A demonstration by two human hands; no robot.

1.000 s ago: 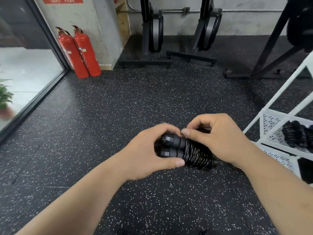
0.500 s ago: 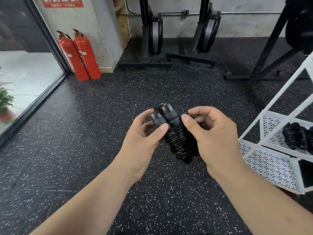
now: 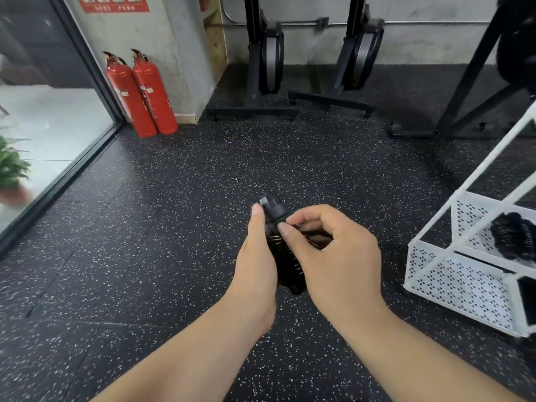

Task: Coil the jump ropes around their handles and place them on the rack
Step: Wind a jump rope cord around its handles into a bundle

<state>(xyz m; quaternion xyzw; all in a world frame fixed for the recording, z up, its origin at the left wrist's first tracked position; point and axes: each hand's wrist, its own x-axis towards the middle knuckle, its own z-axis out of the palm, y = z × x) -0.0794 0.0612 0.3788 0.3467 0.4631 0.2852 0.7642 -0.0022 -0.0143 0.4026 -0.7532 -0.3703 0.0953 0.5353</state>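
Observation:
A black jump rope, coiled tightly around its two handles, stands nearly upright between my hands above the speckled floor. My left hand holds its left side, thumb up against the handle caps. My right hand curls round the right side, thumb and forefinger pinching the rope near the top of the coil. The lower coil end shows below my palms. A white perforated rack stands at the right, with another coiled black rope on its upper shelf.
Two red fire extinguishers stand by the wall corner at the left. Black gym machines line the back wall, and a black frame base sits behind the rack. A glass door and a potted plant are far left.
The coiled rope has turned from lying sideways to almost upright, and both hands have shifted along it. My view has tilted slightly, bringing the rack's lower shelf more into sight.

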